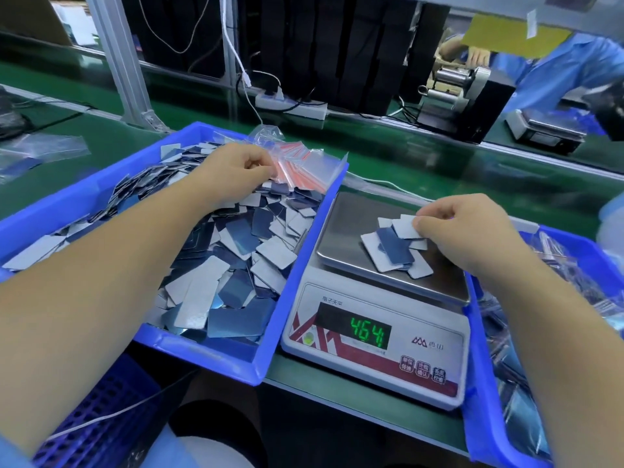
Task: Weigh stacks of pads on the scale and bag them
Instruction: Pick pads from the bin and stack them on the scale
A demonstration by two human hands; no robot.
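On scale [378, 319]: roughly seven pads [393, 246].

Two bare forearms, no gloves, left hand [233, 175] and right hand [469, 228] without rings, light blue sleeve edge at lower left

Two hands are seen: left hand [233, 170], right hand [472, 228]; two scales are counted, a near scale [374, 336] and a far scale [547, 130] on the bench [405, 163]. Two blue bins are counted, left bin [209, 352] and right bin [486, 417]. Roughly seven pads [393, 248] are made out on the near pan, overlapped, so the count is approximate; loose pads [236, 251] in the left bin and red-strip bags [300, 167] are too many to be counted; one power strip [293, 106] is seen.
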